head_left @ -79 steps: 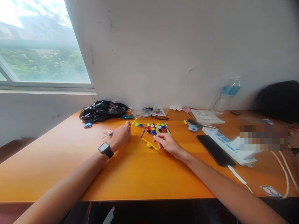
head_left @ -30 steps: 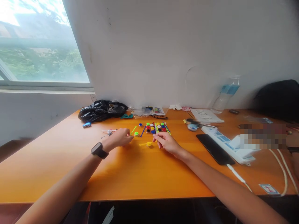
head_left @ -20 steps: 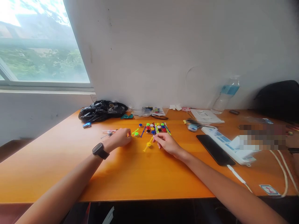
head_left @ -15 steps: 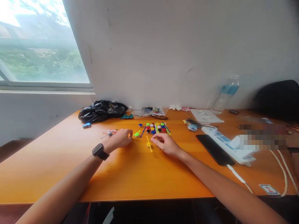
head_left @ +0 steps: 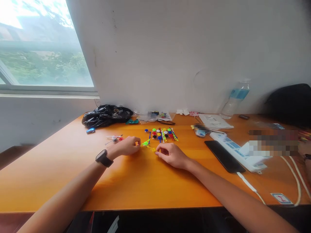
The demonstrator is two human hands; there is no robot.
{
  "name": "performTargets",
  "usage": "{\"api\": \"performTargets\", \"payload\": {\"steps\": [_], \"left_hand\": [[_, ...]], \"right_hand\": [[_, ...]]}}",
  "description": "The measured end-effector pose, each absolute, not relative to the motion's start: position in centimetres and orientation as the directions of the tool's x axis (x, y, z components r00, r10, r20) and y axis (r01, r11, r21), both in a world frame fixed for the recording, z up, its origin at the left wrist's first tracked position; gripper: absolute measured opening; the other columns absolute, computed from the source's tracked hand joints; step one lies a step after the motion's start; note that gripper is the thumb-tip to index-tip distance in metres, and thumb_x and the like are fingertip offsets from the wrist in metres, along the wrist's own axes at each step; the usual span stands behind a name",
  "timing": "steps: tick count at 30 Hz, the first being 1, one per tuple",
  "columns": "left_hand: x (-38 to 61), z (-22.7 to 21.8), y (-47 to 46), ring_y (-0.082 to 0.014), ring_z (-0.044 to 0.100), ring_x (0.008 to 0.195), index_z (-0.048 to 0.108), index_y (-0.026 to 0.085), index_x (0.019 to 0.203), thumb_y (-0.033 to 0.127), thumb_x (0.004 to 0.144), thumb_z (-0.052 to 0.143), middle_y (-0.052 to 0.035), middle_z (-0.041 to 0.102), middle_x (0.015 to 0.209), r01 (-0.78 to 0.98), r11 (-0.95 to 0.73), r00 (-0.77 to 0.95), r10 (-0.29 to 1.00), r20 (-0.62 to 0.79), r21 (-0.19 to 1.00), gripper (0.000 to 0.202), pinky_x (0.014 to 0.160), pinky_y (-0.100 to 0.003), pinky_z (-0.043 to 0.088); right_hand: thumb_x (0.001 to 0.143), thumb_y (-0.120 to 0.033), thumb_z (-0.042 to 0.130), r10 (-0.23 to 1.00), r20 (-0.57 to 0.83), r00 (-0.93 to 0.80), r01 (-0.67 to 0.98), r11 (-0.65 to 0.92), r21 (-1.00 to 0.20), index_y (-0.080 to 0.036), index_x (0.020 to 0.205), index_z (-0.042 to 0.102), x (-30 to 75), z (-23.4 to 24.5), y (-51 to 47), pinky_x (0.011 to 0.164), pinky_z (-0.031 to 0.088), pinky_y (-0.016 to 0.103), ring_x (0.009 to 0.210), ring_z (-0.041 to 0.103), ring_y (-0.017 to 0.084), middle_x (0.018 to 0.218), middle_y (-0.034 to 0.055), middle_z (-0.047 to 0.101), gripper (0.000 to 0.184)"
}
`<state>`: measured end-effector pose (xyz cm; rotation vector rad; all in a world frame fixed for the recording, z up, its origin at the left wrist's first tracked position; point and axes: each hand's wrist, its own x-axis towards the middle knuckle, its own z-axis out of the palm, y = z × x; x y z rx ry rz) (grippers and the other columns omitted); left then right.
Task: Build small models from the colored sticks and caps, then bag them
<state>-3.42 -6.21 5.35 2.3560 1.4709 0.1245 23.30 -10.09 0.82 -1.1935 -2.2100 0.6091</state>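
Observation:
My left hand (head_left: 127, 146), with a black watch on its wrist, rests on the orange table (head_left: 136, 181) with fingers curled, pinching the end of a small green piece (head_left: 145, 142). My right hand (head_left: 171, 154) lies just to its right, fingers curled beside a small yellow piece with a stick (head_left: 153, 149). The two pieces touch or nearly touch between my hands. Behind them lies a cluster of small coloured caps and sticks (head_left: 162, 133); a blue stick (head_left: 149, 137) lies at its left.
A black plastic bag (head_left: 107, 114) lies at the back left. A black phone (head_left: 224, 156) and white power strip (head_left: 236, 149) with cables lie to the right. A water bottle (head_left: 235, 98), papers (head_left: 213, 121) and a black bag (head_left: 290, 103) stand along the wall.
My left hand has drawn the green piece back from the cluster toward the middle. My right hand has turned the yellow piece and moved it left toward the green one.

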Motion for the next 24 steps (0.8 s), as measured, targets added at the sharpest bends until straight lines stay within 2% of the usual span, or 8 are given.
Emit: {"api": "performTargets", "payload": {"steps": [4, 7, 11, 15, 17, 20, 24], "left_hand": [[-3.7, 5.4, -6.2, -0.0175, 0.059, 0.063, 0.071, 0.021, 0.092, 0.027, 0.092, 0.052, -0.0031, 0.072, 0.08, 0.794, -0.433, 0.537, 0.829, -0.159, 0.426, 0.019, 0.057, -0.026, 0.038], [-3.4, 5.4, -6.6, -0.0155, 0.056, 0.062, 0.071, 0.021, 0.091, 0.029, 0.093, 0.054, -0.0007, 0.07, 0.076, 0.706, -0.524, 0.654, 0.742, -0.152, 0.477, 0.018, 0.056, -0.025, 0.037], [-2.1, 4.8, -7.8, -0.0134, 0.051, 0.058, 0.071, 0.02, 0.09, 0.032, 0.097, 0.054, 0.0001, 0.066, 0.071, 0.552, -0.632, 0.774, 0.63, -0.054, 0.544, 0.022, 0.057, -0.025, 0.035], [-1.1, 3.6, -8.5, -0.0128, 0.051, 0.058, 0.07, 0.02, 0.093, 0.029, 0.098, 0.053, 0.0002, 0.065, 0.07, 0.445, -0.679, 0.824, 0.566, 0.031, 0.584, 0.02, 0.058, -0.024, 0.035], [-1.0, 3.3, -8.6, -0.0121, 0.049, 0.058, 0.07, 0.02, 0.09, 0.025, 0.097, 0.054, 0.0008, 0.064, 0.069, 0.419, -0.688, 0.837, 0.545, 0.041, 0.592, 0.017, 0.058, -0.024, 0.035], [-1.1, 3.3, -8.4, -0.0116, 0.048, 0.06, 0.068, 0.019, 0.087, 0.021, 0.094, 0.055, 0.0012, 0.062, 0.07, 0.4, -0.686, 0.845, 0.533, 0.046, 0.608, 0.015, 0.058, -0.023, 0.036], [-1.2, 3.5, -8.3, -0.0112, 0.049, 0.061, 0.066, 0.018, 0.084, 0.021, 0.094, 0.055, 0.0008, 0.062, 0.072, 0.419, -0.673, 0.83, 0.556, 0.044, 0.609, 0.015, 0.059, -0.023, 0.036]], "right_hand": [[0.098, -0.041, 0.067, 0.83, 0.41, -0.378, 0.496, 0.556, -0.667, -0.02, 0.09, 0.069, 23.2, 0.7, -9.9, 0.06, 0.039, 0.027, 0.063, 0.048, 0.013, 0.082, 0.0011, 0.064, 0.022], [0.1, -0.046, 0.066, 0.85, 0.444, -0.284, 0.437, 0.527, -0.729, -0.021, 0.092, 0.069, 23.2, 0.7, -9.6, 0.058, 0.04, 0.028, 0.061, 0.049, 0.013, 0.082, 0.0016, 0.067, 0.026], [0.098, -0.045, 0.068, 0.854, 0.501, -0.138, 0.38, 0.513, -0.77, -0.02, 0.1, 0.073, 23.0, 0.8, -9.2, 0.064, 0.049, 0.03, 0.072, 0.061, 0.018, 0.083, 0.0042, 0.07, 0.026], [0.1, -0.038, 0.065, 0.807, 0.572, -0.146, 0.389, 0.578, -0.717, -0.021, 0.108, 0.077, 22.7, 0.6, -8.7, 0.072, 0.054, 0.032, 0.083, 0.067, 0.021, 0.097, 0.0086, 0.074, 0.023], [0.099, -0.034, 0.064, 0.814, 0.532, -0.234, 0.423, 0.578, -0.698, -0.02, 0.11, 0.078, 22.7, 0.1, -8.3, 0.071, 0.054, 0.032, 0.082, 0.066, 0.02, 0.098, 0.009, 0.074, 0.022], [0.095, -0.031, 0.068, 0.835, 0.397, -0.38, 0.495, 0.546, -0.676, -0.019, 0.107, 0.079, 22.9, -0.4, -7.9, 0.068, 0.052, 0.031, 0.073, 0.063, 0.018, 0.094, 0.0076, 0.073, 0.021], [0.099, -0.036, 0.063, 0.847, 0.373, -0.378, 0.535, 0.529, -0.659, -0.018, 0.099, 0.077, 23.6, 0.1, -7.8, 0.067, 0.048, 0.029, 0.073, 0.06, 0.016, 0.092, 0.0063, 0.074, 0.023]]}}
